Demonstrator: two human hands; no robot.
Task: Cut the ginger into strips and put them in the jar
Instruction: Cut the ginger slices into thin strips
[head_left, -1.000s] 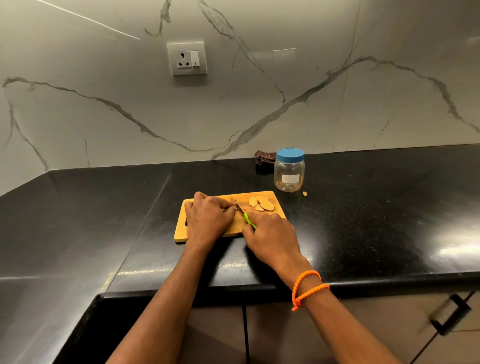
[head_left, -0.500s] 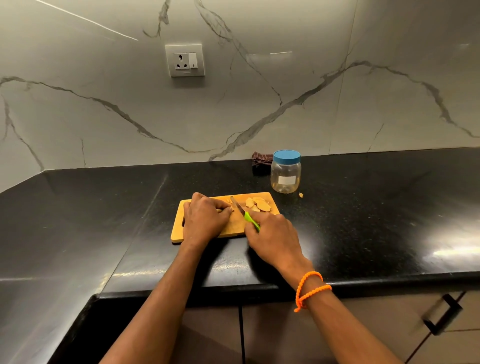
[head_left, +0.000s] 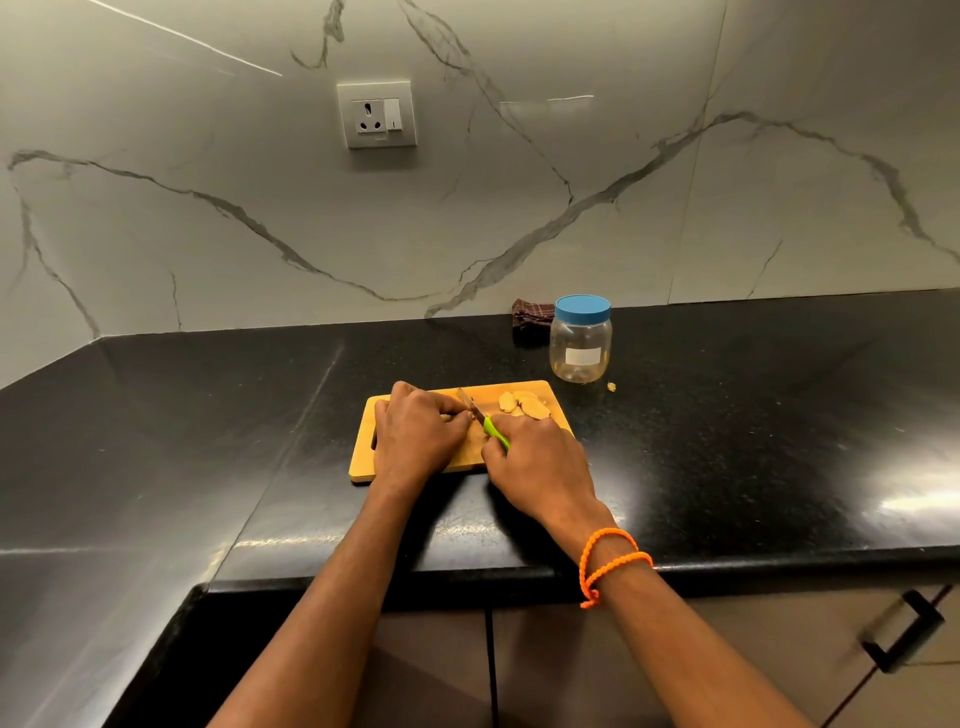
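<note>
Spanning the whole lower scene, 1 black worktop (head_left: 727, 441), hard and glossy, likely slick under a sliding board. Lying flat on it, 1 wooden cutting board (head_left: 363, 462), stiff and probably light, so steadied best by pressing down near the cut. Standing upright just beyond the board's far right corner, 1 clear jar (head_left: 580, 345) with its blue lid (head_left: 582, 309) on; probably light plastic, rigid, easiest taken round the body once the lid comes off. Pressing down on the board's middle, left hand (head_left: 415, 436), fingers curled over something hidden beneath, presumably the ginger being cut; cannot tell for sure. Gripping the green handle of 1 small knife (head_left: 483, 421), right hand (head_left: 540, 462), fingers wrapped closed round it, blade angled toward the left fingertips. Piled at the board's far right, about 3 ginger slices (head_left: 522, 405), overlapping, exact count unclear; firm, fibrous, likely damp and slippery, best pinched by the flat faces. Sitting apart on the worktop near the jar, 1 stray ginger bit (head_left: 612, 386).
</note>
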